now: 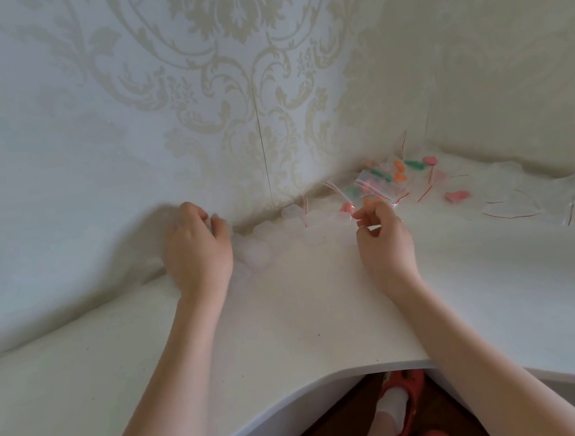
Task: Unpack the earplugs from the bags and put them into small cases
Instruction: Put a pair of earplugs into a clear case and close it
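Left hand (196, 251) was curled on a small clear case (218, 226) by the wall; right hand (383, 235) pinched a flimsy bag (386, 196). Earplugs (458, 195) looked squishy and light, best pinched mid-body.

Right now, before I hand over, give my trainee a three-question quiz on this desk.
1. True or false: the left hand is curled at the translucent cases near the wall.
2. Which hand is nearer the pile of bagged earplugs: A left, B right?
3. What colour is the loose earplug lying on the white desk, right of the right hand?

Key: 1 true; 2 B; 3 pink.
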Tool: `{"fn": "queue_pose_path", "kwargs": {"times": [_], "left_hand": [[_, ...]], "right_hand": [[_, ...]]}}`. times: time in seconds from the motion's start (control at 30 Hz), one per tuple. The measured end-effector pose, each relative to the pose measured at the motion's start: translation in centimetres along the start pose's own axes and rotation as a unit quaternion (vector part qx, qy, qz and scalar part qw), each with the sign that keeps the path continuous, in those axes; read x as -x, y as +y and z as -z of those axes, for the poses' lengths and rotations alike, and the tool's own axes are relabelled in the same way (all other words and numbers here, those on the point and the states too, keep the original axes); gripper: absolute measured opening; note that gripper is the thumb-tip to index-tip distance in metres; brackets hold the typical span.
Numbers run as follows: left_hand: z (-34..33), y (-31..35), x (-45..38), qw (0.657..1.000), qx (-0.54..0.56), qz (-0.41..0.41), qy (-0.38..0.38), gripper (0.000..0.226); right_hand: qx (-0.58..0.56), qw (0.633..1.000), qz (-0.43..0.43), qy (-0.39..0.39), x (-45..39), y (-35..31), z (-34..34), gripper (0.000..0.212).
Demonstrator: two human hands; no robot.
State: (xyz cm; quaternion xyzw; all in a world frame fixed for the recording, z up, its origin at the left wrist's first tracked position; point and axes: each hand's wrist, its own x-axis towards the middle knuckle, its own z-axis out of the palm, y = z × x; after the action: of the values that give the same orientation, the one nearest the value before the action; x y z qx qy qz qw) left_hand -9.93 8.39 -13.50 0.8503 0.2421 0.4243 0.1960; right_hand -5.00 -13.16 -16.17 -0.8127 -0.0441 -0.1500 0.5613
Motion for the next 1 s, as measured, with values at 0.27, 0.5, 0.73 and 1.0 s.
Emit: {"fn": "queue_pose_path", "kwargs": {"times": [0.27, 0.5, 0.73, 1.0], "left_hand": [[2.6, -4.4, -3.6, 0.917, 0.264, 0.232, -0.189, 0.011], [4.0, -7.7, -4.0, 0.943, 0.08, 0.181, -0.266, 0.009], [4.5, -5.1, -1.9, 0.973, 0.065, 0.026, -0.218, 0.013], [2.6, -6.0, 0.5, 0.921, -0.204, -0.084, -0.321, 0.049]], "right_hand": [[-0.003, 1.0, 0.01, -0.018, 0.1, -0.1, -0.2, 0.022], [-0.013, 0.996, 0.071, -0.052, 0.7, -0.5, -0.7, 0.032], [-0.013, 0.994, 0.083, -0.065, 0.8, -0.5, -0.7, 0.032], [-0.011, 0.994, 0.084, -0.076, 0.7, -0.3, -0.8, 0.027]]}}
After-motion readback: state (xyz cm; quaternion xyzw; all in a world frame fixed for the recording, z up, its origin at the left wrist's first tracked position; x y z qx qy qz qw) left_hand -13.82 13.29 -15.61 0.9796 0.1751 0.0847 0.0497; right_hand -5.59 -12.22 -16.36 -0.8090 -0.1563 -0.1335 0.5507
